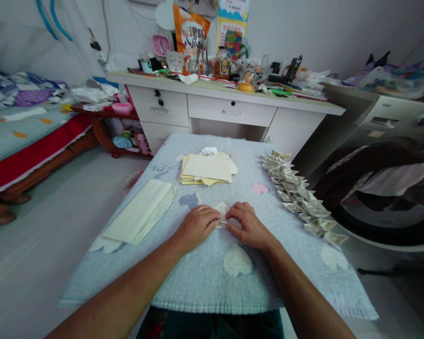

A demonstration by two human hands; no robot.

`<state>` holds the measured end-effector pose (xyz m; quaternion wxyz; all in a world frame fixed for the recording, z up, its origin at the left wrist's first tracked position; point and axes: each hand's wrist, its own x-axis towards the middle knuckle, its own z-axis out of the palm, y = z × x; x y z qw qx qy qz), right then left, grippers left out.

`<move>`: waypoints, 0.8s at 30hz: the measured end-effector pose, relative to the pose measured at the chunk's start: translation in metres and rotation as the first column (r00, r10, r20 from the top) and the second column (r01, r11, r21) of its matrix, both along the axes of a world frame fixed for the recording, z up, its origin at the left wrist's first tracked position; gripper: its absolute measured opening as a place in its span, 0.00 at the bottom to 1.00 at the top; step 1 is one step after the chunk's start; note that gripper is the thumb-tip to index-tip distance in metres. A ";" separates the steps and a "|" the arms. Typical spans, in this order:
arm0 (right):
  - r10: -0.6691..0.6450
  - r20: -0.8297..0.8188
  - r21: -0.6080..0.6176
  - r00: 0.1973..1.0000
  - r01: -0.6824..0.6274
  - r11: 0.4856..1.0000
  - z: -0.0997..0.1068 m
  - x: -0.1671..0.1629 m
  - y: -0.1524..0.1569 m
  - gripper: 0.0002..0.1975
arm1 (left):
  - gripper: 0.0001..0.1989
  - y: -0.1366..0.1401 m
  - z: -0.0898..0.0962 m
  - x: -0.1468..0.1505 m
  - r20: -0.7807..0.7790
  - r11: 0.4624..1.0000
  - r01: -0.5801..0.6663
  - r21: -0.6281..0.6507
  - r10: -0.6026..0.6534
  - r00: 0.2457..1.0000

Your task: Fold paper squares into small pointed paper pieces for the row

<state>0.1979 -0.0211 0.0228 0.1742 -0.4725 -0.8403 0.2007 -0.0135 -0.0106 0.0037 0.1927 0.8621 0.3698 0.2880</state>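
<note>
A small piece of folded paper (222,207), pale and pointed at its far end, lies on the cloth-covered table between my hands. My left hand (199,226) is closed on its left side, fingers pressed together. On the right side, my right hand (245,223) has its fingers curled, thumb and fingertips at the paper's edge. Parts of the paper are hidden under the fingers. Beyond it sits a stack of yellowish and white paper sheets (207,167). To the left lies a larger folded bundle of pale paper (141,212). Along the right side run rows of pointed folded paper pieces (300,193).
A light blue patterned cloth (212,282) covers the table. Crumpled white paper (208,151) rests behind the stack. Farther back stands a white desk (226,106) crowded with jars, a clock and bags. A washing machine (381,117) is at right, a bed (31,127) at left.
</note>
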 end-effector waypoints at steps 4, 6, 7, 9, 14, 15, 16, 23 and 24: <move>-0.028 0.018 0.031 0.999 0.027 0.999 0.001 -0.003 -0.002 0.07 | 0.08 0.000 0.000 0.002 -0.034 0.999 -0.017 0.044 0.019 0.999; -0.034 0.041 0.058 0.999 0.032 0.998 0.001 -0.006 -0.003 0.06 | 0.08 0.000 0.000 0.002 -0.062 0.998 -0.017 0.057 0.020 0.998; -0.034 0.055 0.071 0.998 0.030 0.997 0.002 -0.007 -0.003 0.06 | 0.08 -0.001 -0.001 0.001 -0.072 0.998 -0.016 0.062 0.020 0.997; -0.029 0.082 0.095 0.996 0.021 0.995 0.001 -0.009 -0.004 0.07 | 0.07 -0.001 -0.002 0.000 -0.078 0.997 -0.009 0.074 0.014 0.997; -0.002 0.113 0.151 0.994 -0.015 0.988 0.000 -0.011 -0.003 0.06 | 0.07 -0.003 -0.003 -0.003 -0.069 0.997 -0.002 0.083 0.008 0.998; -0.003 0.107 0.161 0.994 -0.014 0.987 0.000 -0.010 -0.004 0.07 | 0.07 -0.003 -0.002 -0.002 -0.071 0.997 -0.003 0.082 0.009 0.997; -0.006 0.098 0.169 0.995 -0.011 0.986 0.000 -0.010 -0.004 0.07 | 0.07 -0.003 -0.001 -0.002 -0.074 0.996 -0.004 0.084 0.010 0.997; -0.065 0.031 0.152 0.997 0.060 0.987 -0.006 -0.002 -0.004 0.05 | 0.07 -0.006 0.003 0.000 -0.113 0.998 -0.021 0.064 0.028 0.993; -0.070 0.030 0.134 0.997 0.065 0.989 -0.007 -0.001 -0.004 0.05 | 0.06 -0.006 0.003 0.000 -0.115 0.998 -0.029 0.054 0.035 0.993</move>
